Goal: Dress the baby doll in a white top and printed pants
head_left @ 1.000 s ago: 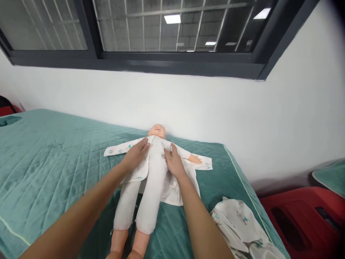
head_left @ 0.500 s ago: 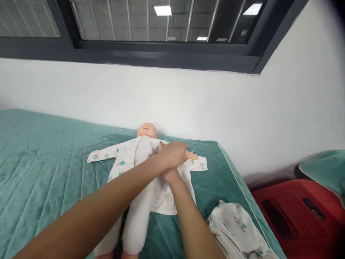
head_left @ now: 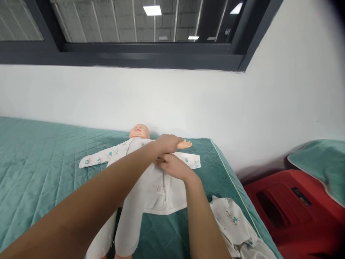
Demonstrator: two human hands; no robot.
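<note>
A baby doll (head_left: 131, 208) in white lies on its back, head toward the wall, on an open white baby shirt (head_left: 172, 196) with small printed figures. One printed sleeve (head_left: 94, 159) stretches out to the left; the other sleeve (head_left: 192, 160) lies flat on the right. My left hand (head_left: 169, 143) is closed round the doll's forearm, whose small hand (head_left: 184, 144) sticks out past my fingers. Just below it, my right hand (head_left: 175, 165) is closed at the shirt's right armhole area, fingers bent toward the doll's side. My left hand and forearm partly hide its fingertips.
A crumpled printed white garment (head_left: 234, 223) lies on the green quilted mattress cover (head_left: 48, 180) near its right edge. Beyond that edge stands a red plastic item (head_left: 285, 205) with green fabric (head_left: 320, 158) over it. A white wall (head_left: 188, 104) with a dark-framed window rises behind.
The doll's forearm, with my left hand on it, is lifted slightly away from the sleeve. My right hand has turned, its wrist now bent and farther right. The view has shifted a little.
</note>
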